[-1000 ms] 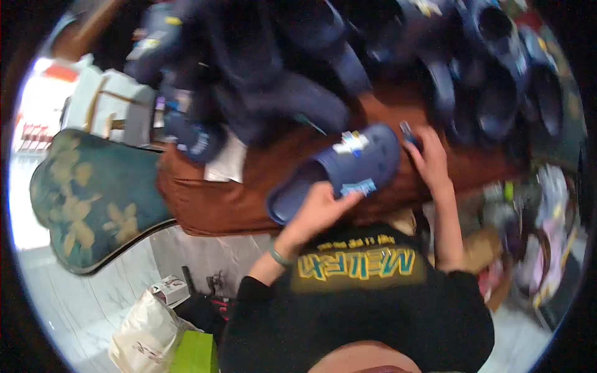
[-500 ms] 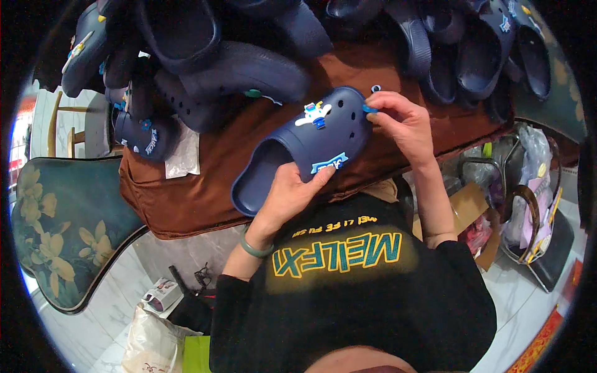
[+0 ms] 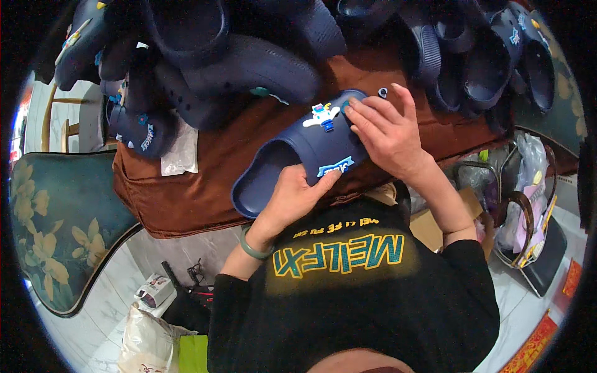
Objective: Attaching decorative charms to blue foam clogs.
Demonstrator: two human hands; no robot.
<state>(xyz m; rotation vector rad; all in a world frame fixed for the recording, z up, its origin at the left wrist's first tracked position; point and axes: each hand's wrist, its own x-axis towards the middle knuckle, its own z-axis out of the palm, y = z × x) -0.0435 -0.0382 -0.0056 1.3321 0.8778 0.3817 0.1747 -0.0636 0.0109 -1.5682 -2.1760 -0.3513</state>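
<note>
A dark navy clog [image 3: 273,158] lies tilted over the brown cloth, its toe pointing to the upper right. My left hand [image 3: 295,196] grips its near side at the opening, thumb along the outer edge. A white cartoon-figure charm [image 3: 322,117] sits on the clog's upper, and a light-blue banner charm [image 3: 336,166] is fixed on the side by my left thumb. My right hand [image 3: 387,133] is over the toe, fingertips pressed on a small blue charm [image 3: 346,105] at the clog's surface. The fingers cover most of that charm and the holes around it.
Many navy clogs [image 3: 249,71] are heaped along the table's far side, some bearing charms. A small dark-and-white round piece [image 3: 382,92] lies on the brown cloth [image 3: 168,208] beyond my right hand. A floral-patterned chair [image 3: 68,230] stands left, a bag with handles [image 3: 525,211] right.
My right hand has brought the small blue charm from beside the toe leftward onto the clog's upper. My left hand keeps its hold on the clog.
</note>
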